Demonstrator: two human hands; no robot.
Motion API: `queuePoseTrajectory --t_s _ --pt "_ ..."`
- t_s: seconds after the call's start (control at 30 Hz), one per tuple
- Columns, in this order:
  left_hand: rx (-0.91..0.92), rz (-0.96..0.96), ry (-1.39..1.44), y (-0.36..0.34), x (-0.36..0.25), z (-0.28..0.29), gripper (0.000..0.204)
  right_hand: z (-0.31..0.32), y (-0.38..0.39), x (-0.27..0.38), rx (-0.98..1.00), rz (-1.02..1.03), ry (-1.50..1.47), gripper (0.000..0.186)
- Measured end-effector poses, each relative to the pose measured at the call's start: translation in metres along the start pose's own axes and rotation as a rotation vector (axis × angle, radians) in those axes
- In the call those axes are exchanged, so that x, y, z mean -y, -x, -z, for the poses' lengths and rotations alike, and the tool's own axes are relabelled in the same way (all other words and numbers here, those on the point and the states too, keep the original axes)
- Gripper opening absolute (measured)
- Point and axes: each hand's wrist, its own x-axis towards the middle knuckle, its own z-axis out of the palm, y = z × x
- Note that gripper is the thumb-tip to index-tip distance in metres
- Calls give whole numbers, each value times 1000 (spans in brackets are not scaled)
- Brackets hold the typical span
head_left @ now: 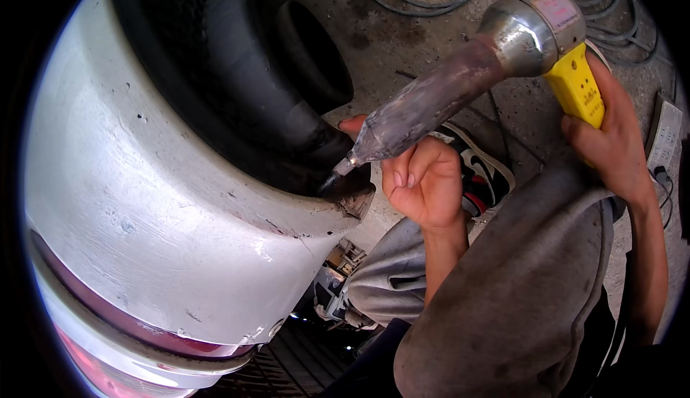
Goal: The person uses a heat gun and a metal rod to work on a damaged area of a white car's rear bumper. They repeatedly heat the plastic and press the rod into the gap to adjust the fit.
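My right hand (611, 136) grips the yellow handle of a hot-air gun (445, 100), which has a silvery housing and a long, scorched barrel. Its narrow nozzle points down and left, close to the lower edge corner of a white car bumper (172, 182). Just below the barrel is my left hand (428, 179), its fingers curled in; one finger reaches behind the barrel toward the bumper edge. Whatever the curled fingers hold, if anything, is hidden. At the nozzle, the bumper's edge looks dark and rough, and a crack runs near the corner.
Black, curved parts (251, 67) fill the space behind the bumper edge. Grey cable (431, 10) lies coiled on the stained concrete floor. On the right is a white power strip (665, 128). My bent leg (503, 290) and a shoe (485, 164) sit below the gun.
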Motion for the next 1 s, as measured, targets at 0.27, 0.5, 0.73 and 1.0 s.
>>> queuePoseTrajectory --t_s 0.27,0.5,0.73,1.0 --pt "-95 -78 -110 7 11 -17 21 4 5 10 -73 -52 -27 47" --pt "-112 -89 -77 -3 23 -18 27 20 -6 15 -45 67 46 46" --pt "-83 -91 -147 1 18 -21 17 3 -3 9 -39 6 -22 46" --pt "-13 -40 -160 -2 16 -14 34 10 -2 8 -33 -27 -28 47"
